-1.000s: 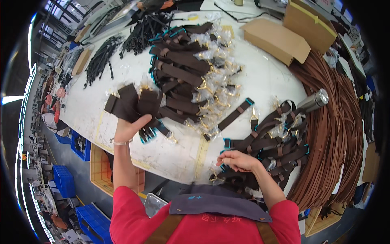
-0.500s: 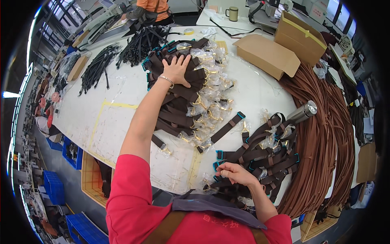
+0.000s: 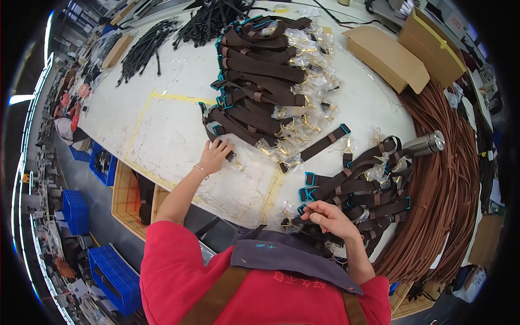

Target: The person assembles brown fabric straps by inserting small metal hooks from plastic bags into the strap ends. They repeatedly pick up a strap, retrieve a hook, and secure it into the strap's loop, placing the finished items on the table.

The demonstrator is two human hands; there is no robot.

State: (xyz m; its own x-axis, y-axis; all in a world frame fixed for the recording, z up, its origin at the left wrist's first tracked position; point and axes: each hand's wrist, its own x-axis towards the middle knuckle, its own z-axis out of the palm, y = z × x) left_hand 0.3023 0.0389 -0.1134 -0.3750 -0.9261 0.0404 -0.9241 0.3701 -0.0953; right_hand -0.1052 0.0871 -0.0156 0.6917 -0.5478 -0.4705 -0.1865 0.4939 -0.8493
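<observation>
My left hand point(image 3: 215, 156) lies over the end of a dark brown strap point(image 3: 210, 131) at the near edge of the large strap pile, its fingers apart. That pile of dark brown straps point(image 3: 260, 70) has teal-wrapped buckles along its left side. Gold clasps in clear plastic wrap point(image 3: 306, 76) line its right side. My right hand point(image 3: 331, 219) is closed in a pinch beside a teal buckle point(image 3: 301, 209), at the left edge of a second, looser strap heap point(image 3: 357, 189). What its fingertips hold, if anything, is too small to tell.
One single strap point(image 3: 325, 143) lies between the piles. A steel flask point(image 3: 425, 144) rests by long brown strips point(image 3: 433, 216) on the right. Cardboard boxes point(image 3: 387, 57) stand at the back right, black straps point(image 3: 146, 49) at the back left. Blue crates point(image 3: 114, 279) are on the floor.
My left hand has come off the middle of the large pile, moving nearer to me onto a strap end at its front edge. My right hand keeps its pinch. The view has tilted downward.
</observation>
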